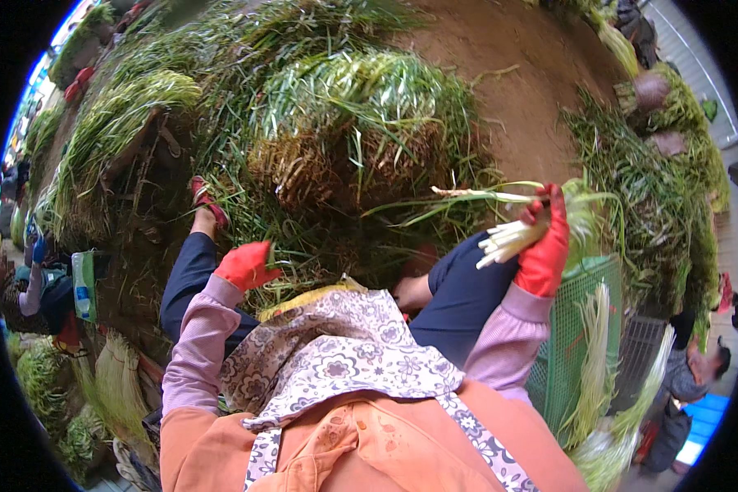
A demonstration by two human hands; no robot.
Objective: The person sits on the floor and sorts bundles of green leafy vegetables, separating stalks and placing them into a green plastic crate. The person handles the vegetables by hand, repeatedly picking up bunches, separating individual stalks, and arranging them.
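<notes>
My right hand (547,249), in a red glove, is raised over my right knee. It grips a bunch of trimmed green allium stalks (510,241), their white ends pointing left. A single untrimmed stalk (486,194) with a brownish root end lies across its fingertips. My left hand (246,265), also red-gloved, hovers above my left thigh with its fingers curled. A bit of green leaf shows at those fingertips; whether it is gripped cannot be seen. In front of me lies a large heap of untrimmed stalks (369,104), brown roots towards me.
A green mesh basket (581,332) stands at my right, with pale trimmed stalks (593,363) hanging on its side. Loose leaves (633,184) cover the ground to the right. Bare brown floor (504,43) shows beyond the heap. Another person (52,289) sits at far left.
</notes>
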